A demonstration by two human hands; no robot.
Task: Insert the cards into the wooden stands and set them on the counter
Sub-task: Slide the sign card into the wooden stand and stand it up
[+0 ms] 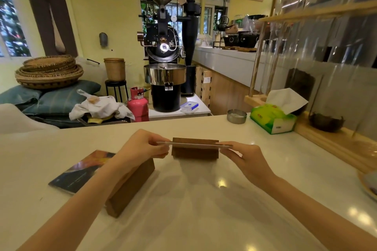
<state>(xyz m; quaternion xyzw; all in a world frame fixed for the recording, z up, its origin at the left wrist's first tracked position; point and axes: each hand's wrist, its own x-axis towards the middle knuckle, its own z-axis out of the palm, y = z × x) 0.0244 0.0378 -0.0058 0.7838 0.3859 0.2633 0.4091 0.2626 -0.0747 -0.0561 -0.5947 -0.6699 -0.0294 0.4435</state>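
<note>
I have both grips — left hand (146,144), right hand (246,155) — pinched on the card (193,144), seating it in the wooden stand (195,152) between them — next, press down evenly.

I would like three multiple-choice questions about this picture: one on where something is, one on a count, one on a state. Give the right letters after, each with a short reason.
1. Where does the dark booklet lie?
A. on the counter, left of the near wooden stand
B. on top of the tissue box
C. inside the metal tin

2. How many wooden stands are on the counter?
A. one
B. two
C. four

3. How is the card held?
A. by the left hand alone
B. it lies loose on the counter
C. by both hands, one at each end

Answers:
1 A: it lies flat beside the near wooden stand.
2 B: the near one, and the far wooden stand.
3 C: the left hand and right hand pinch its ends over the far stand.
</note>
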